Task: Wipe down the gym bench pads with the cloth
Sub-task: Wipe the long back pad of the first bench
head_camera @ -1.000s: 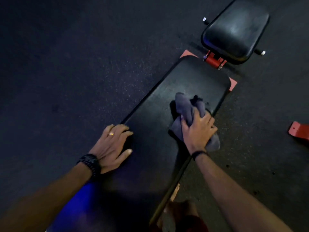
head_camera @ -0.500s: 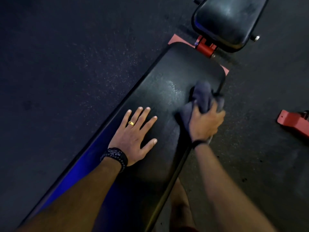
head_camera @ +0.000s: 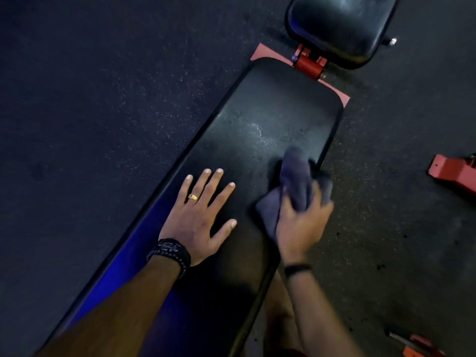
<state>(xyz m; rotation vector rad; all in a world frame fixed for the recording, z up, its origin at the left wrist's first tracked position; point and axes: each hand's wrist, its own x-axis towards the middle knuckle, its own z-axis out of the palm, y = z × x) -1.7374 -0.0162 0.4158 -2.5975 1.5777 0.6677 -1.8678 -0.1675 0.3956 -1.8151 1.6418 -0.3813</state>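
- The dark speckled floor (head_camera: pixel 103 112) fills the left side.
- The left hand (head_camera: pixel 198 217) lies flat on the long bench pad (head_camera: pixel 270 119), fingers straight and spread, holding nothing; a gold ring (head_camera: pixel 193 197) sits on one finger and a black beaded bracelet (head_camera: pixel 170 251) circles the wrist.
- A pale streak (head_camera: pixel 258 131), perhaps moisture, shows on the pad beyond the fingers.
- The grey cloth (head_camera: pixel 296 181) is bunched on the pad near its right edge, part of it over that edge.
- The right hand (head_camera: pixel 301 225) grips the cloth, fingers curled into it; the hand is blurred, so the finger placement is unclear. A dark band (head_camera: pixel 297 268) is on that wrist.
- The smaller seat pad (head_camera: pixel 340 27) lies at the top, joined to the long pad by a red bracket (head_camera: pixel 307 65).
- A red metal foot (head_camera: pixel 453 171) rests on the floor at far right, well apart from the bench.
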